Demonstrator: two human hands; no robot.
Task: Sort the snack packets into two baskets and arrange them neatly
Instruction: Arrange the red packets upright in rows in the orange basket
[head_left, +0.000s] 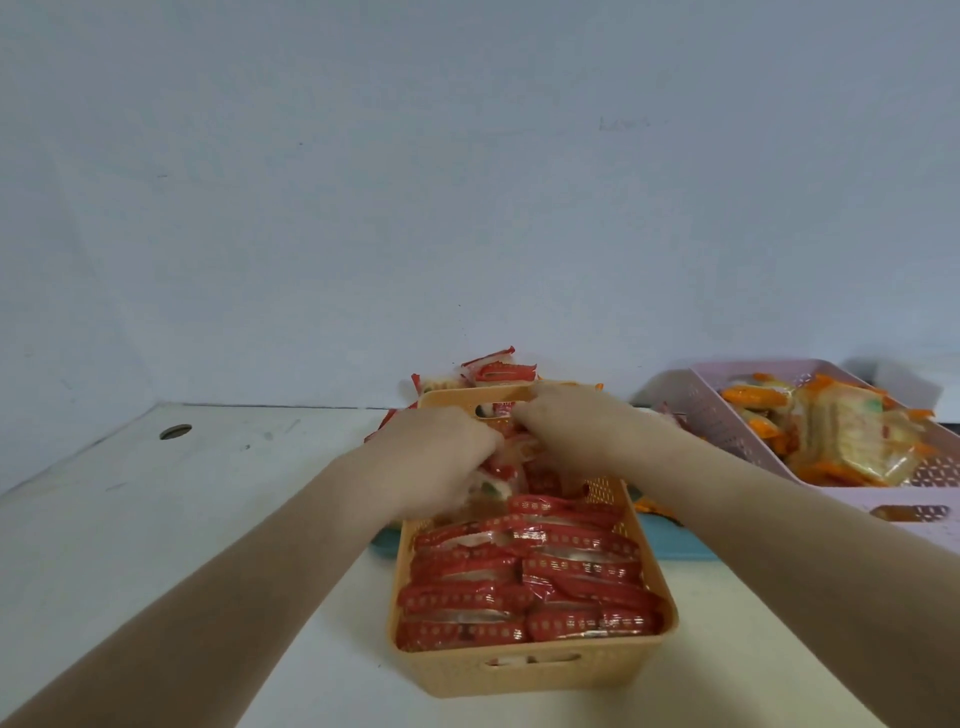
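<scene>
**Light, slippery packets**

The fingers of our left hand (436, 457) curl round a red-and-white crinkly film snack packet (493, 480) at the far end of the tan perforated plastic basket (530, 675). Those of our right hand (576, 421) are curled just beside them, but blur hides whether they pinch anything. Nearer us than the fingers stand rows of red-edged packets (524, 587). We judge them light, soft and slippery, with brittle contents, and best pinched by the crimped red edges. No print is legible.

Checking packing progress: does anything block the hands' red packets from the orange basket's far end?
Nothing visible does. The left hand and right hand are with the red packets inside the orange basket, at its far end; stacked rows fill only its near part.
</scene>
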